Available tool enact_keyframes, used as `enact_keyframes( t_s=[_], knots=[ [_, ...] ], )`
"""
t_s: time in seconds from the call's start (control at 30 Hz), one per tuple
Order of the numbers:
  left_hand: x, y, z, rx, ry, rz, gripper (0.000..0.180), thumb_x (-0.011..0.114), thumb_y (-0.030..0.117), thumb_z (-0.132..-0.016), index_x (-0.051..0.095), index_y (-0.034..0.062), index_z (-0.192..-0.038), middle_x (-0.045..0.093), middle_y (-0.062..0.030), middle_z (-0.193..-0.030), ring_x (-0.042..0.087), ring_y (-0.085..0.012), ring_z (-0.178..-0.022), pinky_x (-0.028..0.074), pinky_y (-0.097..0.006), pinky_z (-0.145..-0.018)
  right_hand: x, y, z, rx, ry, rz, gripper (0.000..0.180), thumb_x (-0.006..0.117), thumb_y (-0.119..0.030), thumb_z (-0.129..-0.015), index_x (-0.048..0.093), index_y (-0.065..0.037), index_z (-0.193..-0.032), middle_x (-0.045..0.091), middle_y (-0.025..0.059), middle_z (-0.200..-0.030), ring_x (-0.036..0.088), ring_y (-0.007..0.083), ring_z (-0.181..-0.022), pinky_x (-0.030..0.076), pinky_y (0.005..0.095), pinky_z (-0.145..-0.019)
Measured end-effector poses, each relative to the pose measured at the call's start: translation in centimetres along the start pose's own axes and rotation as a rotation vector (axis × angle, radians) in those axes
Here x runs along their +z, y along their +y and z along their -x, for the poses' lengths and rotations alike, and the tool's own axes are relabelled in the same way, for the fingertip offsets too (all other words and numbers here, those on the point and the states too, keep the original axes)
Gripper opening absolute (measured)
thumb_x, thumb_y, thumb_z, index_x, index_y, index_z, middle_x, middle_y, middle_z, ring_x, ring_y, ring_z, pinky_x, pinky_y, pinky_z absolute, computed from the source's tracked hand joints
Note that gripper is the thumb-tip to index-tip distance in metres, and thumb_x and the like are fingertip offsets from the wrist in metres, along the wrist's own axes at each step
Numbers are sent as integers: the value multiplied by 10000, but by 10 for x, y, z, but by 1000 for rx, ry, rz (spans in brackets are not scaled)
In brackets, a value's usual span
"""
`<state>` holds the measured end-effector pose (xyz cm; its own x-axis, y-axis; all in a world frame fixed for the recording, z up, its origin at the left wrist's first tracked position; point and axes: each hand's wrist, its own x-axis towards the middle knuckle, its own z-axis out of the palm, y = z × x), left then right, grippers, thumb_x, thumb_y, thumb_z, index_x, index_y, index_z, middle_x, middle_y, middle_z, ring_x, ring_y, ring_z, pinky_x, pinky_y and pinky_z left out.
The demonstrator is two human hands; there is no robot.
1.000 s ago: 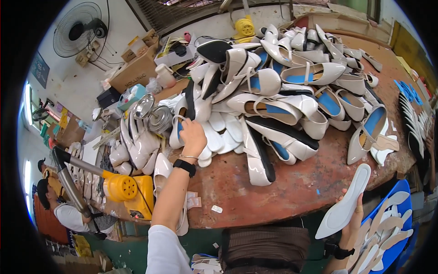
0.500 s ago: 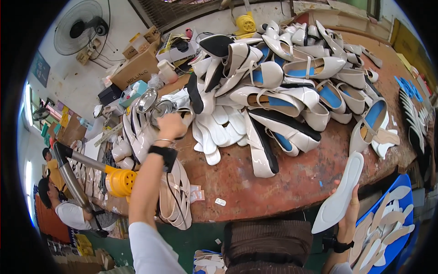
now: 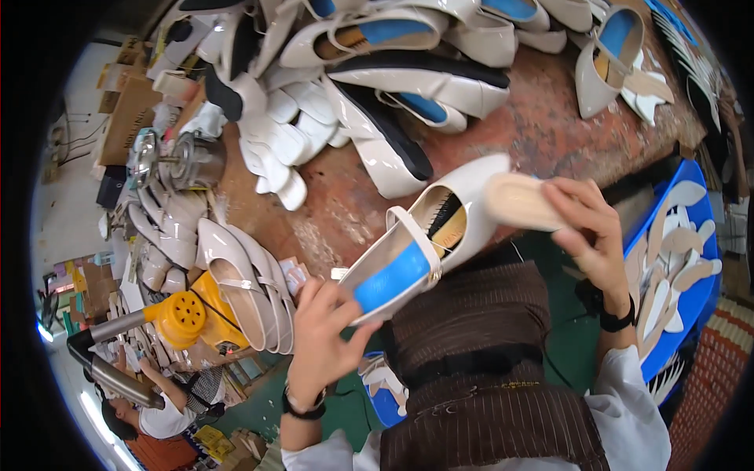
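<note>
My left hand (image 3: pixel 323 336) grips the heel end of a cream, glossy strap shoe (image 3: pixel 481 213) in front of my apron. A blue patch (image 3: pixel 399 276) covers the heel part of the shoe's inside, and a tan and black inner sole shows farther toward the toe. Pinched between thumb and fingers of my right hand (image 3: pixel 593 228) is a beige insole (image 3: pixel 518 202), slightly blurred. The insole hovers by the shoe's toe and hides part of it; whether they touch I cannot tell. White insoles (image 3: pixel 287 145) lie in a pile on the table beyond.
Many cream shoes (image 3: pixel 424 94) are heaped on the worn reddish table (image 3: pixel 542 118). Nested shoes (image 3: pixel 250 290) and a yellow blower (image 3: pixel 182 318) stand at the left, near a metal pot (image 3: pixel 196 161). A blue bin (image 3: pixel 691 290) of insoles is at the right. Farther left, a person sits.
My left hand has come back from beside the metal pot and now holds a shoe. The insole in my right hand has swung up and left, showing its beige side. The view has tilted down.
</note>
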<state>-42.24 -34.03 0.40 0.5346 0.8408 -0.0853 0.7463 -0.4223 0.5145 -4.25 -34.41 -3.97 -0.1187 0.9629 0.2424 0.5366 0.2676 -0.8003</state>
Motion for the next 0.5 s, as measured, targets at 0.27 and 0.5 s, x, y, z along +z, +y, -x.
enact_keyframes(
  t_s=[0.27,0.5],
  knots=[
    [110,-60,8,-43,268,102,705,834,129,-699,503,72,-1319,110,-293,-1603,227,-469,-1467,279,-529,-1170,67,12,-22,-320,-219,258,259,767,-97,-682,738,-72,-938,676,11,-1091,571,228,-950,452,383,-876],
    [146,-55,4,-108,573,526,1393,886,485,-674,-113,47,-1541,183,-297,-1579,282,-417,-1443,279,-517,-1169,153,0,-38,-414,-366,-16,191,717,-132,-726,749,-84,-908,686,26,-1037,586,216,-1020,427,361,-927]
  ],
)
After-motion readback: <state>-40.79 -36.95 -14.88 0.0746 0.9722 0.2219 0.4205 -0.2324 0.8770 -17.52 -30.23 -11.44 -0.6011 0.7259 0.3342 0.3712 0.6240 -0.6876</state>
